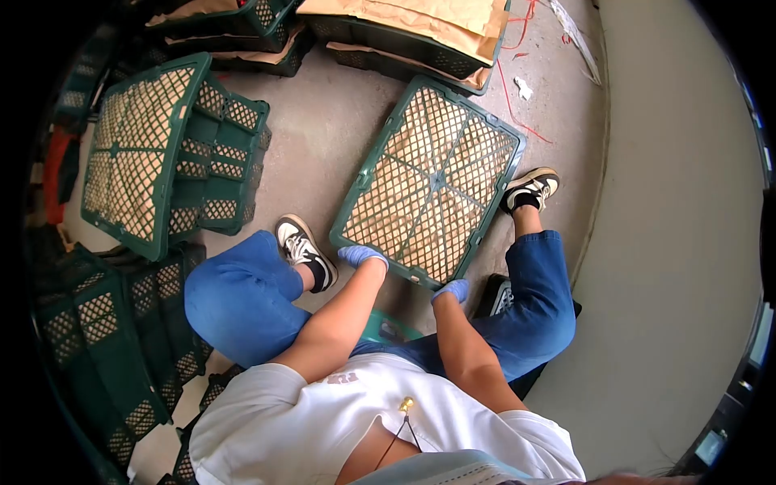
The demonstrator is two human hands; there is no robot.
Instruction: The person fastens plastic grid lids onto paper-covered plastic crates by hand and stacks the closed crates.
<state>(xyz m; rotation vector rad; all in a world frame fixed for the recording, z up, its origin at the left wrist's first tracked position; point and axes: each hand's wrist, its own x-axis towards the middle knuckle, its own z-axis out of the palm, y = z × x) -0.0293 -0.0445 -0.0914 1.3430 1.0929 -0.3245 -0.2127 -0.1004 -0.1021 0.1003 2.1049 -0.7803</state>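
Between my spread legs lies a green plastic lattice lid [436,179], with brown paper showing through its openings. Whether a crate sits beneath it, I cannot tell. My left hand [362,256], in a blue-purple glove, is closed on the near-left corner of its rim. At the near-right corner, my right hand [451,291], gloved the same way, grips the rim with its fingers partly hidden. The lid is turned at an angle on the concrete floor, its far end close to a paper-lined crate [380,44].
On the left stands a tilted lattice-topped crate [212,162]. More dark green crates [97,315] are stacked nearer on that side, and others [267,32] at the back. A pale wall [671,242] bounds the right side. Red string [509,101] lies on the floor.
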